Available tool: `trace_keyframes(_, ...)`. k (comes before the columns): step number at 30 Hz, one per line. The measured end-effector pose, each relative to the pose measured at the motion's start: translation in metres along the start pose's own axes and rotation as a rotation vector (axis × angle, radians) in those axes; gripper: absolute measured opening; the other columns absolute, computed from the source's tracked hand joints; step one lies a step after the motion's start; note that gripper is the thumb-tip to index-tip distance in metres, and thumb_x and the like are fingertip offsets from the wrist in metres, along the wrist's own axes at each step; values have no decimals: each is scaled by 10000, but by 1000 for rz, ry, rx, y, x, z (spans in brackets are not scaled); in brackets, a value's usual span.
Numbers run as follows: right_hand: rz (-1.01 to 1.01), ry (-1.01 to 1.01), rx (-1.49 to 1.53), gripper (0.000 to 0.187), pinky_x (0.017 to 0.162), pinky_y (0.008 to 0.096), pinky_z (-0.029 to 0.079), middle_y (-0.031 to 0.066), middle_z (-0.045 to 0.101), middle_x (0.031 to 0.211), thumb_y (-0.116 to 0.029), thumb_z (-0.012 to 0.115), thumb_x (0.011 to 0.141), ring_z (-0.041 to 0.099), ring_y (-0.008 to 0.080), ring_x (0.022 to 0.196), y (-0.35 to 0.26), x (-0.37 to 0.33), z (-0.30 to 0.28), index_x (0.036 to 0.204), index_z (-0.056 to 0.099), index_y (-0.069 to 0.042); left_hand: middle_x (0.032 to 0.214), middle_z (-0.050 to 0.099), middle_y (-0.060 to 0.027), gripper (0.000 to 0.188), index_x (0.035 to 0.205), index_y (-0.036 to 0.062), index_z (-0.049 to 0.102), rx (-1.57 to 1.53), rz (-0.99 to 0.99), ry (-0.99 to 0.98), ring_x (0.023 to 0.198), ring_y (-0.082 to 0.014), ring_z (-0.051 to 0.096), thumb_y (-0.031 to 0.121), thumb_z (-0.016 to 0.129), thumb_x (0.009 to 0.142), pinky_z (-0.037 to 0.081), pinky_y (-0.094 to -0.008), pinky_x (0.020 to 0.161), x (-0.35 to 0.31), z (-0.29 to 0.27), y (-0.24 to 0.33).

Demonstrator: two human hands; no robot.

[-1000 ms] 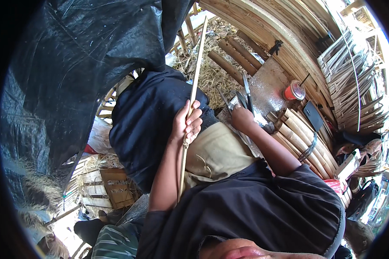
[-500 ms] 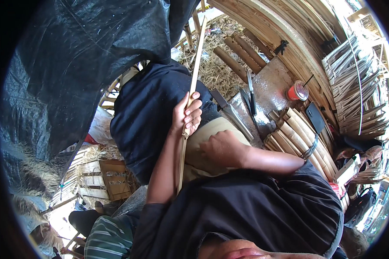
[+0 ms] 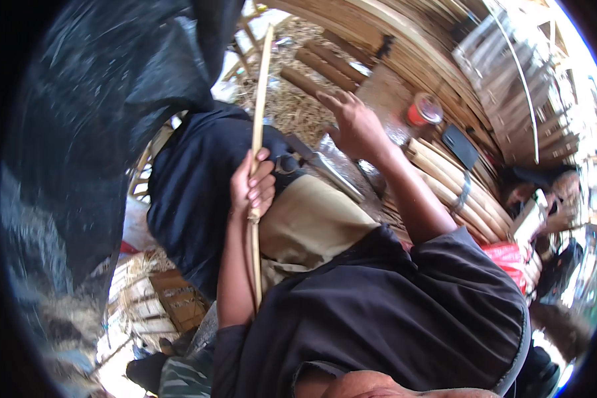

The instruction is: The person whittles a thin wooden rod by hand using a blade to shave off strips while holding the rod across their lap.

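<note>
My left hand [image 3: 253, 182] is wrapped round a long, pale bamboo strip [image 3: 261, 93]. The strip stands nearly upright in the picture, its lower part running along my left forearm. My right hand [image 3: 357, 126] is stretched out over a shiny sheet [image 3: 386, 89], fingers apart and nothing seen in them. It covers the spot where a small knife lay before. Just below it lies a long tool [image 3: 337, 178] with a dark flat end and a shiny, tube-like end. Dark cloth [image 3: 196, 179] and tan cloth [image 3: 305, 222] cover my lap.
Several bamboo pieces [image 3: 322, 69] lie beyond my right hand, by straw. To the right are a red cup [image 3: 423, 110], a dark phone [image 3: 460, 146] and a tied bamboo bundle [image 3: 438, 176]. A black tarp [image 3: 86, 113] hangs at left. Striped clothing [image 3: 184, 378] shows at lower left.
My right hand has moved from my lap up and forward over the shiny sheet, its fingers opening. My left hand still holds the strip. The whole view has shifted somewhat.
</note>
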State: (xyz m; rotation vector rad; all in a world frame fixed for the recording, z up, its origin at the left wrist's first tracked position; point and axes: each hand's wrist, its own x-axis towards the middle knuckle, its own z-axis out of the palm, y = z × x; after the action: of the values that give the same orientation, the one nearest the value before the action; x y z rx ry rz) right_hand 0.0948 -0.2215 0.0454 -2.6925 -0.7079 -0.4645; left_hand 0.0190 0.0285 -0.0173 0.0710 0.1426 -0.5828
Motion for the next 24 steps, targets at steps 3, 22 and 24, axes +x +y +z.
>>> trace_keyframes(3, 431, -235, 212, 171, 792, 435, 567, 190, 716, 851, -111, 645, 863, 712, 335, 824, 81, -19, -25, 1000, 735, -67, 542, 339, 34, 281, 1025, 101, 427, 110, -16, 45, 332, -66, 345, 354, 321, 1084, 362, -207, 280, -1, 1, -3)
trace_keyframes(22, 640, -610, -310, 858, 1008, 452, 475, 220, 588, 1216, -272, 918, 543, 541, 389, 1194, 294, -193, -111, 1259, 515, -28, 539, 331, 38, 281, 1028, 96, 431, 182, -44, 78, 321, -55, 338, 356, 336, 1081, 362, -200, 273, 2, 7, -7)
trace_keyframes(24, 652, -519, -251, 810, 1014, 445, 471, 207, 592, 1196, -273, 899, 568, 549, 374, 1177, 275, -178, -122, 1243, 529, -22, 541, 333, 36, 281, 1029, 98, 431, 146, -41, 74, 322, -59, 341, 353, 327, 1083, 362, -202, 274, -1, 6, -5)
